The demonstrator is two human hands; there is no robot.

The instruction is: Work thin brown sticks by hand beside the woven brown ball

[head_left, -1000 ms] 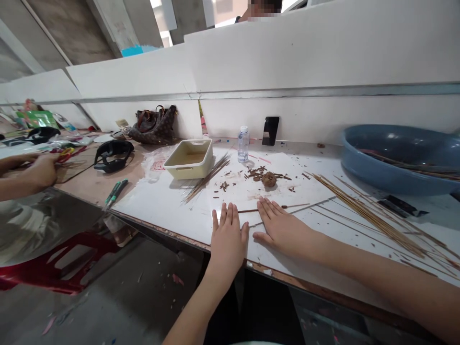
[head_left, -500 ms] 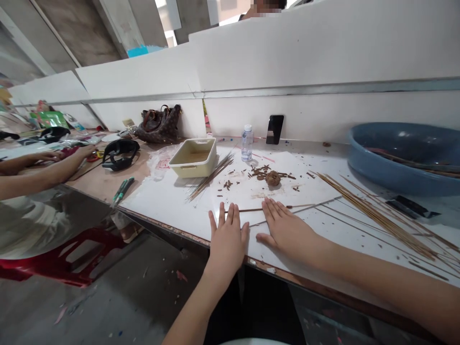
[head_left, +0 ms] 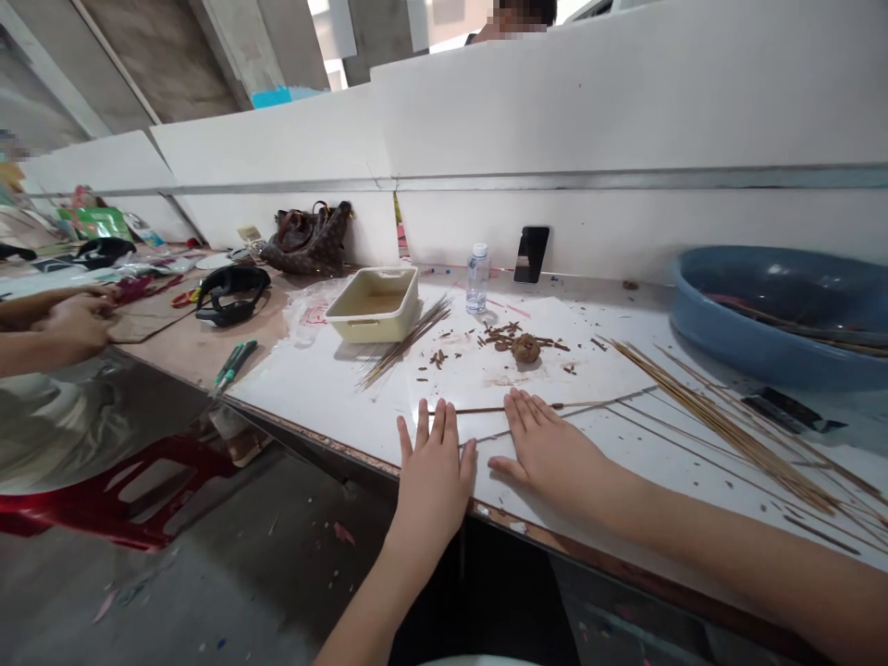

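Both my hands lie flat on the white tabletop near its front edge. Under the fingertips of my left hand point(head_left: 436, 467) and my right hand point(head_left: 548, 444) runs a thin stick coated in brown paste point(head_left: 478, 410). Its bare end points right, and a small brown lump sits on it just beyond my right fingers. Fingers are stretched out on both hands. Behind them rests a ball of brown dough point(head_left: 525, 349) among crumbs and short rolled bits. A second thin stick point(head_left: 589, 409) passes beside my right hand and partly under it.
A cream tub point(head_left: 367, 324) of liquid stands beside a bundle of thin sticks point(head_left: 409, 342). Further back are a water bottle point(head_left: 477, 277) and a phone point(head_left: 532, 254). On the right lie more sticks point(head_left: 728, 425) and a blue basin point(head_left: 770, 342). At left, a co-worker's hands point(head_left: 76, 319) are busy.
My hands have slid slightly toward me on the stick, still flat. The co-worker's hands at left have drawn back and come together.
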